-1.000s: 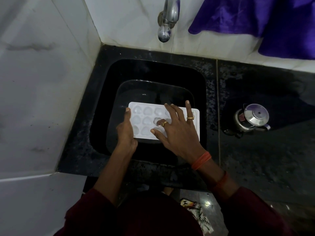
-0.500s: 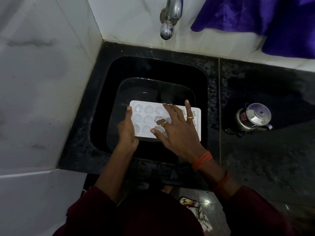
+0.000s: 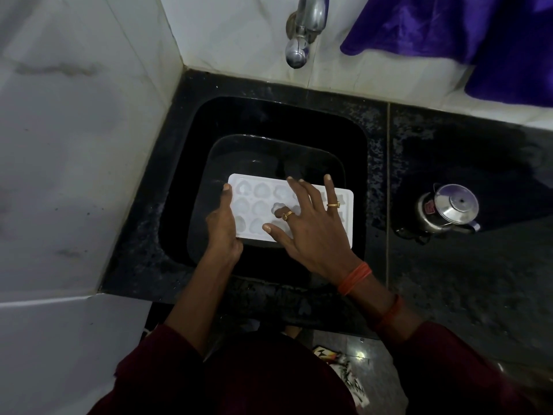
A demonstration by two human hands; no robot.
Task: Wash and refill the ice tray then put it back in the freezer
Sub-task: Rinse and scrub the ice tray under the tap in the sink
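Observation:
A white ice tray with shaped cups lies flat over a dark basin inside the black sink. My left hand grips the tray's left short edge, thumb along its rim. My right hand lies spread on the tray's right half, fingers apart, with its ringed finger bent into one cup. The hand hides most of the right-hand cups. A steel tap juts from the back wall above the sink; no water is seen running.
A small steel kettle stands on the black counter right of the sink. Purple cloth hangs on the back wall at the upper right. White tiled wall closes the left side.
The ringed finger of my right hand has shifted slightly over the cups. The tray and my left hand stay where they were; the view has barely drifted.

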